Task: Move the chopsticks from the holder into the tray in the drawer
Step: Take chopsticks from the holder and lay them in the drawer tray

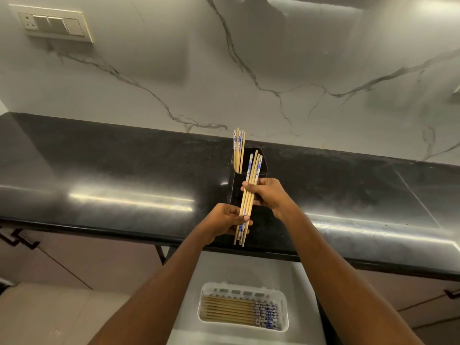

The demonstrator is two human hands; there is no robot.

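Note:
A bundle of several wooden chopsticks (252, 178) with blue-and-white patterned ends is held upright above the counter by both hands. My left hand (225, 221) grips its lower part and my right hand (268, 194) grips the middle. Behind the bundle stands a black holder (261, 168) with several more chopsticks (239, 148) sticking out of its left side. Below the counter, a white tray (285, 312) lies in the open drawer with several chopsticks (236, 311) laid flat in it, patterned ends to the right.
The black counter (112, 175) runs across the view in front of a marble wall. A switch plate (53, 24) is mounted at the upper left. The open drawer's grey floor (239, 267) shows around the tray, with cabinet fronts and dark handles (17, 239) on either side.

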